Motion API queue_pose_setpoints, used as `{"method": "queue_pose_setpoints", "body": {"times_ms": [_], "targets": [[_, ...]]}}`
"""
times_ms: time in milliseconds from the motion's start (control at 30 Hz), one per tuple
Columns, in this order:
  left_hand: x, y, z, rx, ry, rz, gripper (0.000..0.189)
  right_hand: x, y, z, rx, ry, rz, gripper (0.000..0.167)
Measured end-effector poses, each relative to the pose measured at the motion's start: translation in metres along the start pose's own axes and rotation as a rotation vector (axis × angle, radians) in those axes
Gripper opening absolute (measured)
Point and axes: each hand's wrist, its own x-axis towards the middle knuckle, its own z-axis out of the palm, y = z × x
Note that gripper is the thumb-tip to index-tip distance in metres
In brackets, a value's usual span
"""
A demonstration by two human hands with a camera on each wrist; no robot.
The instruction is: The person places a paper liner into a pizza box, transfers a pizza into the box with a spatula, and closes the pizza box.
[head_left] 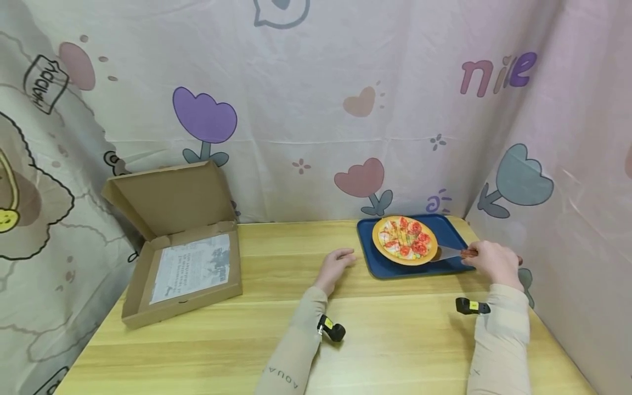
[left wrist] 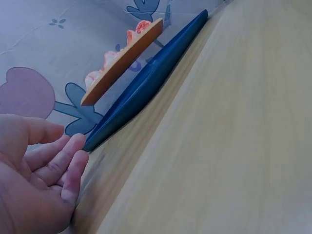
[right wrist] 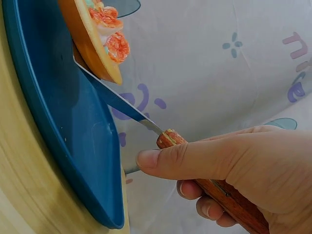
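Observation:
My right hand (head_left: 495, 262) grips the wooden handle (right wrist: 219, 190) of a pizza server, whose metal blade (right wrist: 114, 97) runs under the pizza (head_left: 405, 240). The round pizza, with red and white toppings and a thick tan edge, is lifted off the blue tray (right wrist: 92, 161), with a gap beneath it in the left wrist view. Just left of the tray, my left hand (head_left: 336, 270) is held low by the tabletop, its fingers loosely bent and nothing in them.
A cardboard pizza box (head_left: 237, 274) stands at the left of the wooden table (head_left: 395, 340), lid raised, with a printed sheet (head_left: 192, 267) on its bottom. A patterned curtain (head_left: 291, 109) hangs behind and along both sides.

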Motion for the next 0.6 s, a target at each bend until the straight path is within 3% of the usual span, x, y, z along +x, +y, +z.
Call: {"method": "queue_pose_setpoints", "body": {"times_ms": [300,600], "targets": [[-0.013,-0.004,-0.027,-0.077,0.021,-0.049,0.037,0.0,-0.005,-0.003,0.02,-0.01,-0.016,0.025],[-0.024,-0.003,-0.054,-0.006,0.034,-0.08,0.036,0.002,-0.014,-0.005,0.035,-0.031,-0.016,0.029]]}}
